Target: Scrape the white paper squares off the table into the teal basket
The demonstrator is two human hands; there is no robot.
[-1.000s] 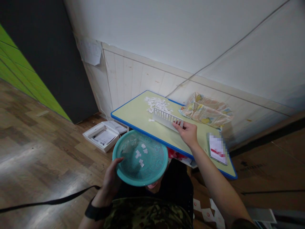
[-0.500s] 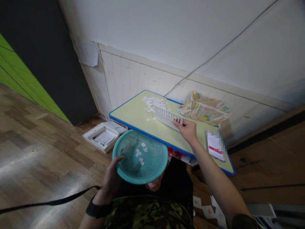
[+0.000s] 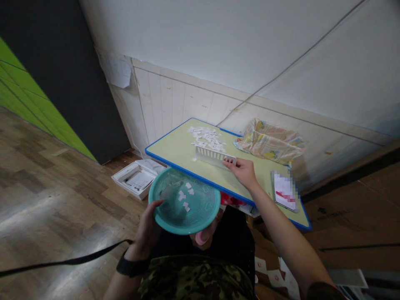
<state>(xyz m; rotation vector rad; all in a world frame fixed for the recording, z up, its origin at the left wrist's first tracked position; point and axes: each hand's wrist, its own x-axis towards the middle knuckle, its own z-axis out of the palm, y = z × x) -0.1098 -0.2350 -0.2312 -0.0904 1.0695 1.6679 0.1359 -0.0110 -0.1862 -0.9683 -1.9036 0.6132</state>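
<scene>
My left hand (image 3: pixel 149 223) grips the rim of a round teal plastic colander (image 3: pixel 200 214), thumb over the edge. Several small white paper pieces (image 3: pixel 182 195) lie in its bottom. The colander is just below the table's near edge, over my lap. In my right hand (image 3: pixel 245 173) is one end of a white slotted plastic strip (image 3: pixel 212 158), like a basket divider, held on edge above the table. Behind the strip, a heap of white paper scraps (image 3: pixel 204 136) spreads over the far left of the tabletop; one scrap sits by the strip's left end.
The yellow-green table (image 3: pixel 175 154) has a blue edge. On it stand a cloth-lined basket (image 3: pixel 271 143) and, at right, a clipboard-like pad with a red pen (image 3: pixel 285 196). An open white box (image 3: pixel 136 179) lies on the floor at left. Cardboard (image 3: pixel 353 216) stands at right.
My right hand has moved the slotted strip slightly left and toward me, away from the scrap heap. My left hand still holds the colander, with its pieces much as before.
</scene>
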